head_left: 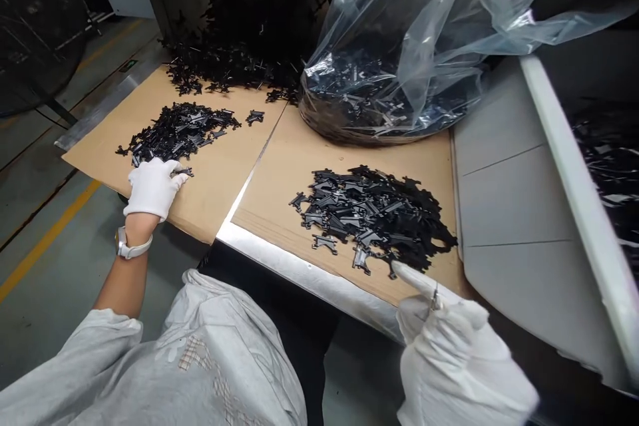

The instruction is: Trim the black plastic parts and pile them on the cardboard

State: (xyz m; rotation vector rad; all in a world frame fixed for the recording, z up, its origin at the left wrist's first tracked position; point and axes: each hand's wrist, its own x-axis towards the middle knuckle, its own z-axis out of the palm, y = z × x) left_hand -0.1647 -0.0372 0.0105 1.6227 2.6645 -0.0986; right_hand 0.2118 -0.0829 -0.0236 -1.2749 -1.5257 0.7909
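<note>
My left hand point(154, 188), in a white glove, is at the near edge of a pile of small black plastic parts point(182, 130). Its thumb and fingers close around one black plastic part point(186, 172) that pokes out beside the thumb. In the lower right is my right hand point(449, 339), also white-gloved, its index finger stretched toward a second pile of black parts point(374, 210). The other fingers are curled, and a small thin metal piece point(435, 297) sticks up between them; most of it is hidden.
Brown cardboard point(279, 166) covers the metal-edged table. A clear plastic bag point(389, 80) full of black parts stands at the back, beside a large dark heap of parts point(249, 40). A grey-white panel point(514, 193) borders the right side. One loose part point(255, 117) lies near the left pile.
</note>
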